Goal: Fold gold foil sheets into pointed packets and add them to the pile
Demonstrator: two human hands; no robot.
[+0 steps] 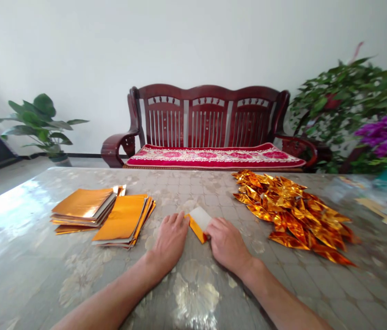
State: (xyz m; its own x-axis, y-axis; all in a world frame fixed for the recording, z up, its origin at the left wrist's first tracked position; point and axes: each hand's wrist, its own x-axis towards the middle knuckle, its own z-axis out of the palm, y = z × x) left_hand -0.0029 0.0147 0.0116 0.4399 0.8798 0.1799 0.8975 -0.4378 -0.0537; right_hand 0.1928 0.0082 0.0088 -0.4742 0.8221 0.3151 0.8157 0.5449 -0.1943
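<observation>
A sheet of gold foil paper [200, 216] lies on the table at the middle, its pale side up. Its near edge is folded over, so a strip of gold shows there. At the sheet's left corner, the fingers of my left hand [171, 233] are closed together on the fold. My right hand [226, 240] pinches the right side of the same sheet, thumb near the lower end of the gold strip. Two stacks of flat gold foil sheets [121, 217] are to the left of my hands. To the right is a heap of folded, pointed gold foil pieces [291, 208].
The table [111, 288] has a glossy floral cover. Plastic bags [347, 187] and flat tan pieces [382, 215] lie at its right end. Beyond the table's far edge stands a dark red wooden bench [207, 114]. Potted plants [42, 123] flank it.
</observation>
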